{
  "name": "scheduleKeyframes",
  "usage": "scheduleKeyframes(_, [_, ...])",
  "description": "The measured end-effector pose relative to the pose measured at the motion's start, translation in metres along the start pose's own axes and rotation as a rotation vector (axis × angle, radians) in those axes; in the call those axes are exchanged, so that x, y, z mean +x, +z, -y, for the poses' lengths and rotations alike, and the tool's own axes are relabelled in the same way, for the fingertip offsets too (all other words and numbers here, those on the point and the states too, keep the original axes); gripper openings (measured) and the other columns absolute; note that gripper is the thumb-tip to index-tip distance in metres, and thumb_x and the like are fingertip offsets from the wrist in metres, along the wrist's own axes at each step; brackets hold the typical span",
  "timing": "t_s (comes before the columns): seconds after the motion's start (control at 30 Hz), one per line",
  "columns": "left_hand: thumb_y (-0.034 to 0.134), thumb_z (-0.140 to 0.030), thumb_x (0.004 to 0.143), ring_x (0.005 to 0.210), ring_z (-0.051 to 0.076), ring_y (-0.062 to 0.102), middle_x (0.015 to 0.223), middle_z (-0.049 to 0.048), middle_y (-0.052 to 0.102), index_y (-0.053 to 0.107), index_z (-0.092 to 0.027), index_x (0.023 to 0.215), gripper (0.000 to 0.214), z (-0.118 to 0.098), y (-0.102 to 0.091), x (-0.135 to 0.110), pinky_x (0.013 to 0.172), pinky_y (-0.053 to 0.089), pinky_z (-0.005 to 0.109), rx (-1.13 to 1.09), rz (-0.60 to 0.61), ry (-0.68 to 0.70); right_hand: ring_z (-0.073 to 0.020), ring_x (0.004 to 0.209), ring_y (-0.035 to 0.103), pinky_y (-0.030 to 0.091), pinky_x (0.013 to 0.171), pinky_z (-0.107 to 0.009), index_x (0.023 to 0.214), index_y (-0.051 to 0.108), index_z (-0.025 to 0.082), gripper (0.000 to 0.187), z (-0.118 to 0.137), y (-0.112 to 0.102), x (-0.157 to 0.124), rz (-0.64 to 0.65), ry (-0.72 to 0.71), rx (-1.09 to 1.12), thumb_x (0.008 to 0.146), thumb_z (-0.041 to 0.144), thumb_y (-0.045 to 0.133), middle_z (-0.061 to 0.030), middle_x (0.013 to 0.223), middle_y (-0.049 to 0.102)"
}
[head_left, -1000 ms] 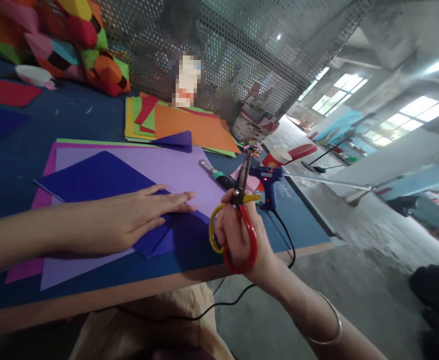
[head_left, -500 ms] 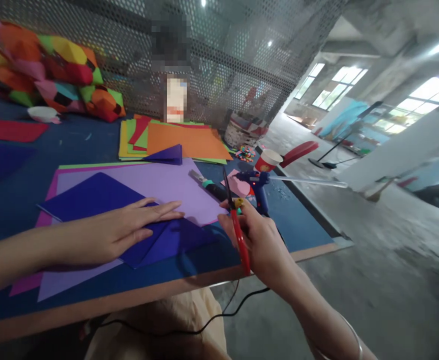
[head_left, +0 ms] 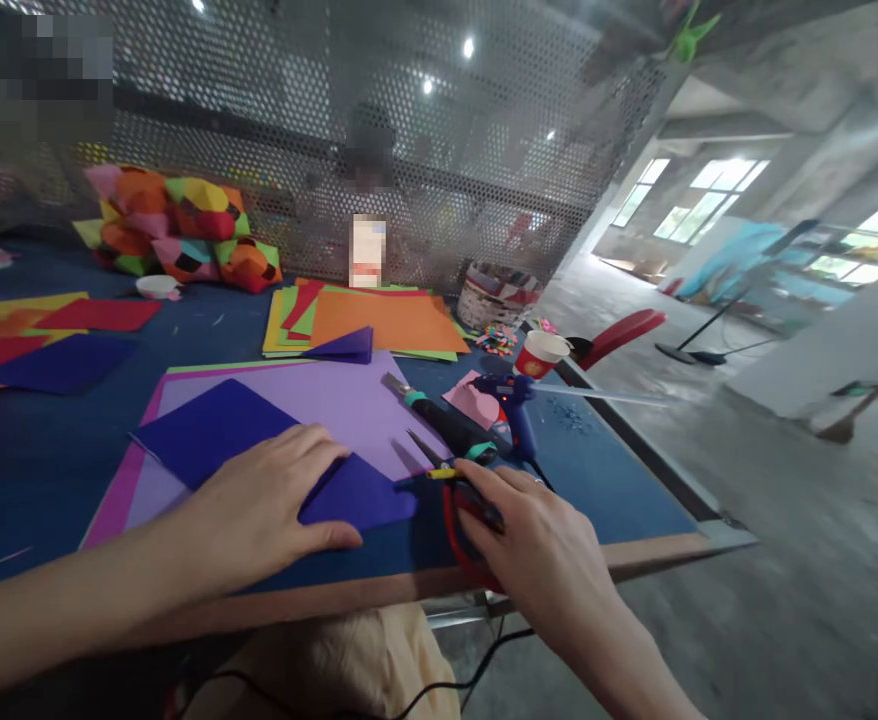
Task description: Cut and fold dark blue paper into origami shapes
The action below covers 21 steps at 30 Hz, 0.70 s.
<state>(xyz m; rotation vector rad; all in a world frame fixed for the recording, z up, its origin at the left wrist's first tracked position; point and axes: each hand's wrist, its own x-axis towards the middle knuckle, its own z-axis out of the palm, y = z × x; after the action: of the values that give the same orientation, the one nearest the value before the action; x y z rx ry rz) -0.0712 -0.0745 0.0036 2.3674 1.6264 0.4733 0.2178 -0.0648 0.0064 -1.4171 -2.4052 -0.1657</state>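
**Both hands down at the near edge of the tabletop**

Your right hand (head_left: 540, 540) lies over the red-handled scissors (head_left: 454, 500), fingers spread across the handles rather than closed through them; the blades point left and away, resting on the tabletop (head_left: 611, 500). Your left hand (head_left: 259, 510) presses flat, fingers apart, on the dark blue paper (head_left: 214, 430), covering the fold where its two parts meet.

Just beyond the scissors lies a black soldering-style tool (head_left: 439, 420) with a teal collar, and right of it stands a blue glue gun (head_left: 510, 400), its cord running off the near edge. A pink scrap (head_left: 473, 400) lies between them. Behind the glue gun sits a red-and-white paper cup (head_left: 540, 355).

The blue paper rests on a lilac sheet (head_left: 334, 395), itself on a pink one. Farther back is a stack of orange and green sheets (head_left: 379, 320) with a folded purple piece (head_left: 345, 345) on its near edge. More sheets lie far left, near a heap of multicoloured shapes (head_left: 184, 230).

The tabletop is dark blue with a wooden rim. A perforated metal screen (head_left: 409, 130) backs it; to your right is a concrete floor and bright windows.
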Motion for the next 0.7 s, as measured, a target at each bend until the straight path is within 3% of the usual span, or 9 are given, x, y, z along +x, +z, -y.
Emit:
scheduleKeyframes(0.1, [0.088,-0.046,0.079,0.120,0.037,0.069,0.125,0.0136,0.073,0.069,-0.019,0.134,0.064,-0.005,0.001,0.000,0.103,0.058,0.053,-0.041,0.046,-0.072,-0.0270,0.093,0.080,0.060,0.067,-0.033,0.124,0.078,0.024,0.032,0.000,0.006,0.007,0.020,0.029,-0.044,0.094,0.021,0.069,-0.0067,0.103,0.081])
scheduleKeyframes(0.27, [0.078,-0.026,0.080,0.103,0.028,0.076,0.113,0.0066,0.078,0.066,-0.025,0.142,0.063,-0.004,0.001,-0.008,0.094,0.062,0.044,-0.194,0.043,-0.157,-0.0298,0.100,0.077,0.063,0.076,-0.040,0.130,0.073,0.021,0.035,-0.009,0.018,0.019,-0.012,0.070,-0.036,0.097,0.016,0.063,-0.0116,0.115,0.075])
scheduleKeyframes(0.4, [0.071,-0.033,0.088,0.121,0.034,0.073,0.131,0.0111,0.078,0.072,-0.027,0.133,0.045,0.013,0.008,-0.030,0.108,0.058,0.054,-0.163,-0.079,-0.092,-0.0302,0.104,0.073,0.064,0.086,-0.046,0.137,0.067,0.020,0.037,0.000,0.019,0.015,-0.179,-0.071,0.111,0.103,0.017,0.054,-0.0145,0.118,0.071])
scheduleKeyframes(0.5, [0.064,-0.040,0.095,0.122,0.034,0.073,0.125,0.0113,0.080,0.079,-0.026,0.122,0.034,0.024,0.011,-0.045,0.111,0.055,0.056,-0.146,-0.136,-0.076,-0.0253,0.113,0.071,0.063,0.093,-0.039,0.140,0.062,0.021,0.035,0.023,0.011,0.005,-0.242,-0.170,0.345,0.108,0.018,0.048,-0.0137,0.123,0.069])
scheduleKeyframes(0.6, [0.057,-0.044,0.099,0.111,0.030,0.076,0.118,0.0088,0.082,0.078,-0.027,0.122,0.035,0.023,0.002,-0.051,0.103,0.060,0.050,-0.259,-0.139,-0.148,-0.0207,0.117,0.070,0.062,0.097,-0.031,0.144,0.058,0.021,0.036,0.044,0.004,-0.004,-0.161,-0.282,0.502,0.109,0.025,0.053,-0.0125,0.126,0.068])
scheduleKeyframes(0.7, [0.061,-0.044,0.095,0.107,0.029,0.078,0.115,0.0071,0.082,0.075,-0.027,0.122,0.035,0.014,-0.015,-0.050,0.094,0.064,0.042,-0.409,-0.055,-0.217,-0.0249,0.127,0.068,0.061,0.105,-0.034,0.151,0.052,0.018,0.057,0.053,0.005,-0.008,-0.085,-0.421,0.506,0.101,0.038,0.070,-0.0150,0.138,0.068])
